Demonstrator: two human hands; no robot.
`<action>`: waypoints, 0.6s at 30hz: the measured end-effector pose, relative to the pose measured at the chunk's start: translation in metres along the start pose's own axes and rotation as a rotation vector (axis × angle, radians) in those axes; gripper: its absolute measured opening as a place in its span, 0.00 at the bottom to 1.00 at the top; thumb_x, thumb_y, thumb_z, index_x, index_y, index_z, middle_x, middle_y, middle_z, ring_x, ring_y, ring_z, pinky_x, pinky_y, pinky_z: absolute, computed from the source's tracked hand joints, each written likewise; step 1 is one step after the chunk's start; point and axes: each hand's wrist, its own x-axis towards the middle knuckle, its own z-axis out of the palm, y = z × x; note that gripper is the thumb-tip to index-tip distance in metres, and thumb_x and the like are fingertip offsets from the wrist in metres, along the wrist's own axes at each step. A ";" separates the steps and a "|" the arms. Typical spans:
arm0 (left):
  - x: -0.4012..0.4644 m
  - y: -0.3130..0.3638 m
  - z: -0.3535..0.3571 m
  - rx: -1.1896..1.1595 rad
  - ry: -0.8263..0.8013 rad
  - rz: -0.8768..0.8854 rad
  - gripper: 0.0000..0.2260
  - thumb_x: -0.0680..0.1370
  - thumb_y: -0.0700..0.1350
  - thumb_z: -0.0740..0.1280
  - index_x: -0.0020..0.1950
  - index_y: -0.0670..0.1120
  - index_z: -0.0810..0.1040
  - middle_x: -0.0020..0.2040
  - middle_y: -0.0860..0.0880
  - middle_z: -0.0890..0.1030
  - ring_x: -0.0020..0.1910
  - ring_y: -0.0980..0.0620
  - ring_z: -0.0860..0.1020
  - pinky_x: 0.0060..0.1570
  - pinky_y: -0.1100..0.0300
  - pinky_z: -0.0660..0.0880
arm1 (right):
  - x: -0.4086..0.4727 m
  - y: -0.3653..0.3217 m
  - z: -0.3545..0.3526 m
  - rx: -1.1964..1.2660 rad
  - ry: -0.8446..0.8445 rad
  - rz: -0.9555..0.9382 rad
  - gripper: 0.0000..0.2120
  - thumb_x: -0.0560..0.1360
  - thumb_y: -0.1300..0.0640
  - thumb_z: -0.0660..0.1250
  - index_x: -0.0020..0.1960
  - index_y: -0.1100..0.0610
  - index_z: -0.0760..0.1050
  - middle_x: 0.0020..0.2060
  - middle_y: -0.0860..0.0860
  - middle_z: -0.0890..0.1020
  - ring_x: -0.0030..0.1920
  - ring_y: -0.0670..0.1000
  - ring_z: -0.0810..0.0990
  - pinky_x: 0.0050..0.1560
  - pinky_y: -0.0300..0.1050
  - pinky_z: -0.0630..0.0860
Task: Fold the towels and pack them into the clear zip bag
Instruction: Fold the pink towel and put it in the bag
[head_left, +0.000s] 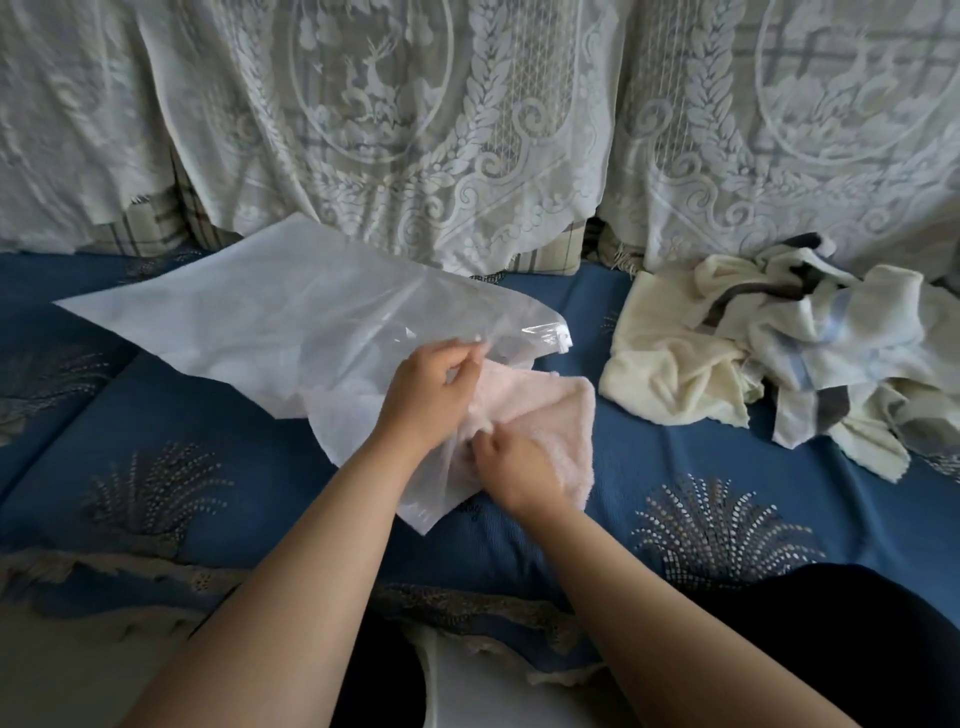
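The clear zip bag (249, 322) lies flat on the blue sofa seat, its mouth turned toward me. My left hand (431, 389) pinches the upper lip of the bag's mouth and lifts it. A folded pale pink towel (550, 410) sits partly inside that mouth, its right corner sticking out. My right hand (514, 473) grips the pink towel's near edge, together with the bag's lower lip as far as I can tell. A crumpled heap of cream towels with grey and blue stripes (779, 353) lies to the right, apart from both hands.
The blue patterned seat cover (675, 519) stretches across the view. White lace drapes (415, 130) cover the sofa back behind the bag. My dark-clothed knee (831, 649) shows at the lower right.
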 end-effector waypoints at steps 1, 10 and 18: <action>-0.002 -0.002 0.002 0.075 -0.070 -0.025 0.13 0.80 0.47 0.60 0.62 0.50 0.79 0.63 0.48 0.78 0.65 0.51 0.73 0.65 0.61 0.67 | 0.001 -0.007 -0.005 0.248 -0.033 0.037 0.11 0.78 0.57 0.53 0.45 0.56 0.73 0.38 0.51 0.81 0.41 0.51 0.78 0.46 0.49 0.74; -0.008 -0.005 0.002 0.159 -0.016 -0.057 0.15 0.80 0.49 0.59 0.64 0.51 0.78 0.56 0.46 0.82 0.56 0.47 0.78 0.55 0.55 0.75 | -0.002 0.051 -0.024 0.327 0.386 0.526 0.24 0.71 0.52 0.70 0.63 0.60 0.69 0.63 0.55 0.75 0.61 0.58 0.74 0.62 0.54 0.72; -0.010 0.002 0.001 0.120 0.050 -0.050 0.13 0.80 0.49 0.60 0.52 0.46 0.83 0.43 0.44 0.82 0.45 0.47 0.78 0.49 0.52 0.76 | 0.004 0.019 -0.011 0.826 -0.044 0.301 0.07 0.75 0.61 0.65 0.52 0.59 0.76 0.41 0.57 0.81 0.39 0.56 0.79 0.37 0.48 0.75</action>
